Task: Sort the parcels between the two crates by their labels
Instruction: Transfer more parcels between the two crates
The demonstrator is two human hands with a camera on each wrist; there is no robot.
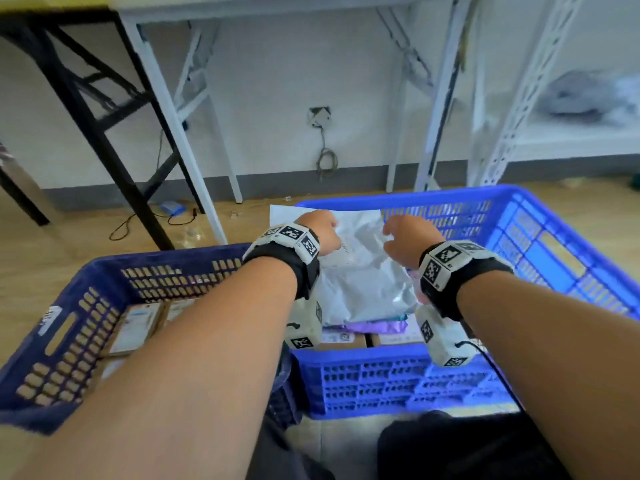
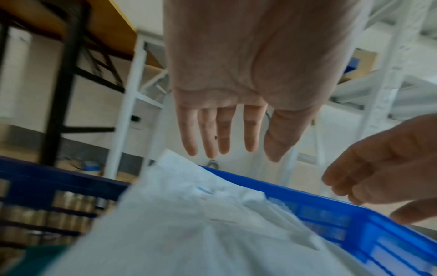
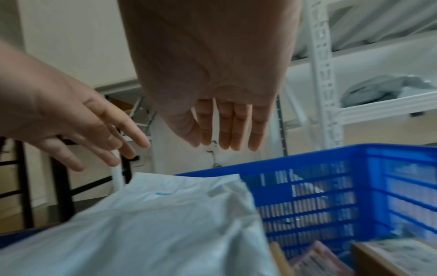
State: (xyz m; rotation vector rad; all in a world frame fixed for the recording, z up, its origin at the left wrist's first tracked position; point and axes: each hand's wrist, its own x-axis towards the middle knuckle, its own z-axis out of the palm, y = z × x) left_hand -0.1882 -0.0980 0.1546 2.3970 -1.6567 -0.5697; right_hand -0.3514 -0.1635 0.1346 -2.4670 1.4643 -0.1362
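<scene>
- The dark blue crate (image 1: 104, 306) is sitting to the left of the left hand (image 1: 320, 232), and flat boxes (image 1: 138, 327) are lying in it.
- The left hand is hanging just over the white bag parcel (image 1: 360, 271). Its grip is wide open, with fingers (image 2: 210, 134) straight, and it is holding nothing.
- The white bag parcel is lying under and between both hands, on top of the pile in the bright blue crate (image 1: 519, 237). One corner is poking over the far rim.
- It is looking soft, thin and crinkly, so it is probably light and floppy, and a bit slippery. Pinching it at the two top edges, one per hand, is likely the best hold.
- The right hand (image 1: 405, 237) is hanging just over the bag's right side. Its grip is open too, fingers (image 3: 234, 127) loose, holding nothing.
- More parcels, a purple one (image 1: 377, 327) and brown boxes (image 3: 390, 257), are lying lower down, under and to the right of the right hand.
</scene>
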